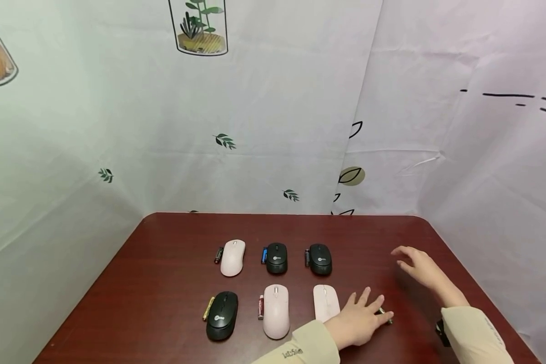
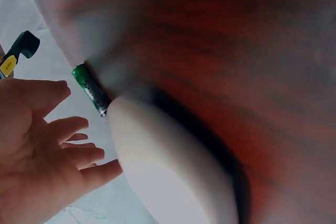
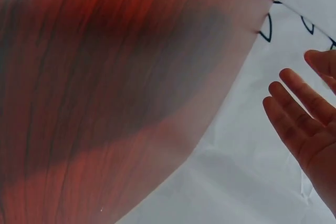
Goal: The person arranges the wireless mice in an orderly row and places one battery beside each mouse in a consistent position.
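My left hand (image 1: 359, 321) has its fingers spread above the table, beside a pale pink mouse (image 1: 326, 301) whose near end it partly covers. A green battery (image 1: 382, 311) shows partly behind the thumb. In the left wrist view, that battery (image 2: 90, 90) lies at the end of the pale mouse (image 2: 163, 161), and nothing is held in the left hand (image 2: 47, 150). Farther right, my right hand (image 1: 420, 270) hovers over the table with loosely bent fingers. The right wrist view shows the right hand (image 3: 310, 114) with nothing in its fingers.
Other mice, each with a battery on its left, form two rows: a white mouse (image 1: 233, 258), black mice (image 1: 276, 259) (image 1: 320, 260) at the back, a black mouse (image 1: 222, 316) and a pink mouse (image 1: 276, 311) in front. White printed cloth (image 1: 273, 101) surrounds the brown table (image 1: 164, 303).
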Demonstrator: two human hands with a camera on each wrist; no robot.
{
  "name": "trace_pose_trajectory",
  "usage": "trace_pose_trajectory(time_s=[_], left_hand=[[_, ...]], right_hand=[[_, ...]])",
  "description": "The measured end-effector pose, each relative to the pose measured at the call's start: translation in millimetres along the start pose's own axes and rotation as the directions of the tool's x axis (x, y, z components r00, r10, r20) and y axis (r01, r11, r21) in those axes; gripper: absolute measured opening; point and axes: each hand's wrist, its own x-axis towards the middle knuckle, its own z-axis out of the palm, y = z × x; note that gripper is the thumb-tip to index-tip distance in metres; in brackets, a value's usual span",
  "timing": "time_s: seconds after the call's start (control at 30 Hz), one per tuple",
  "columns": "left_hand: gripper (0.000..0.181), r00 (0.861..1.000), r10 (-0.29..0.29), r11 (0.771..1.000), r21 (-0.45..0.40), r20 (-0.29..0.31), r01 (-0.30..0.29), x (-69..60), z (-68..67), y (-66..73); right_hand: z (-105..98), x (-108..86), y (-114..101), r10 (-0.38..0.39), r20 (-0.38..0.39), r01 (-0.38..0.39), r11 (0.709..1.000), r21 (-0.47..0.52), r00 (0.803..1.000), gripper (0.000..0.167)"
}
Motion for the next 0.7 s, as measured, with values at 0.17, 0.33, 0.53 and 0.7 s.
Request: trace_pose_trajectory(time_s=[0.17,0.33,0.53,0.7], left_hand=[[0.045,0.999,0.019,0.999,-0.039,0.045,-0.017,-0.6,2.1,-0.9],[0.034,0.995,0.031,0.998,0.058,-0.097,-0.026,3.8,-0.7,1.4],[0.019,0.973,0.079,0.977,0.209,-0.216,-0.033,8.2,-0.9,11.3],[0.013,0.967,0.109,0.961,0.272,-0.23,-0.043,5.2,2.9,18.2]], right_hand=[[0.1,-0.4,4.5,0.027,0.012,-0.027,1.0,0.001,1.0,0.026],[-0.5,2.0,2.5,0.028,0.0,-0.028,1.0,0.0,1.0,0.033],[4.0,1.5,-1.5,0.034,-0.032,-0.033,0.999,0.012,0.999,0.051],[10.3,1.4,-5.4,0.023,-0.067,-0.023,1.0,0.007,0.997,0.06]])
